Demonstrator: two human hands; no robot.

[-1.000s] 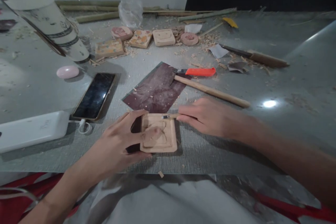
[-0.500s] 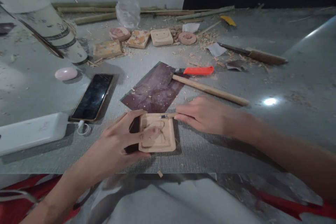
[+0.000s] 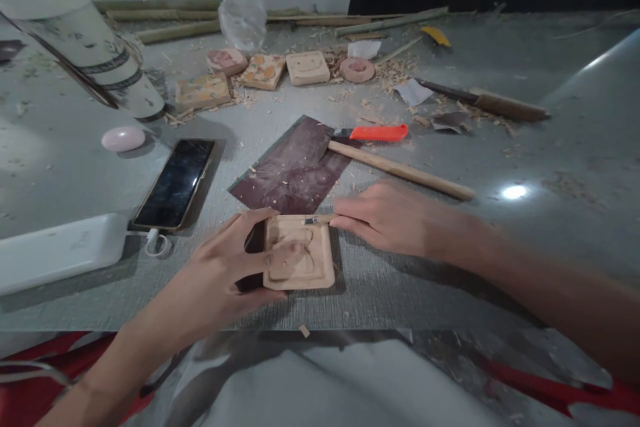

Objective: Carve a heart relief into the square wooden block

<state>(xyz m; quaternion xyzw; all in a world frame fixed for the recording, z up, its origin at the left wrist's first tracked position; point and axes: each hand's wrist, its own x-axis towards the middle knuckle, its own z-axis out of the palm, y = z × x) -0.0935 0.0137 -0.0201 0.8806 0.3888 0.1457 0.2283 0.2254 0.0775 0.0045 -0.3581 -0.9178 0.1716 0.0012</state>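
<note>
Carving a small wooden block (image 3: pixel 300 252) at the desk's (image 3: pixel 400 293) near edge.
The left hand (image 3: pixel 235 267) clamps the block, thumb behind, a finger pressed inside its recess, likely to steady it. The right hand (image 3: pixel 385 217) pinches a slim carving tool (image 3: pixel 316 219), tip at the far rim. Sandpaper (image 3: pixel 295 170) lies just beyond.

Bare table (image 3: pixel 525 167) right of hands, phone (image 3: pixel 175 183) – hammer (image 3: pixel 400 170) crowding elsewhere.
</note>
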